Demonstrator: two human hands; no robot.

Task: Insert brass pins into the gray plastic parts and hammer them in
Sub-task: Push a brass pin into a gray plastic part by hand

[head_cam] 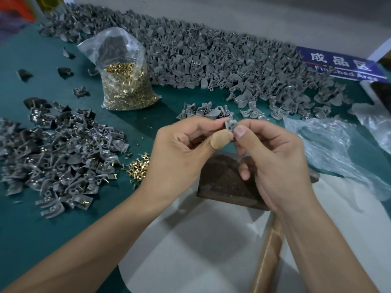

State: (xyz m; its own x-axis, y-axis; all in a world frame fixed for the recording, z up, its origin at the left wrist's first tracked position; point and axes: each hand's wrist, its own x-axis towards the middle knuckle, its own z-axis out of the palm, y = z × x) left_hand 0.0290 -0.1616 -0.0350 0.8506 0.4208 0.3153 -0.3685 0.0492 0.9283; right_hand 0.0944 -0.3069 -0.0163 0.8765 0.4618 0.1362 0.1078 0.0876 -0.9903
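Observation:
Both hands meet above the table's middle around one small gray plastic part (pixel 231 125). My left hand (pixel 182 153), with a bandage on the thumb, pinches the part from the left. My right hand (pixel 273 161) pinches it from the right with thumb and forefinger. No pin shows between the fingers. Loose brass pins (pixel 138 167) lie in a small heap left of my left wrist. A dark wooden block (pixel 224 185) sits under the hands. The hammer's wooden handle (pixel 268 254) lies below my right wrist; its head is hidden.
A clear bag of brass pins (pixel 124 81) stands at the back left. A long pile of gray parts (pixel 211 53) runs along the far edge. Parts with pins (pixel 59 157) are heaped at the left. Crumpled clear plastic (pixel 334 151) lies right, near a blue sign (pixel 338 64).

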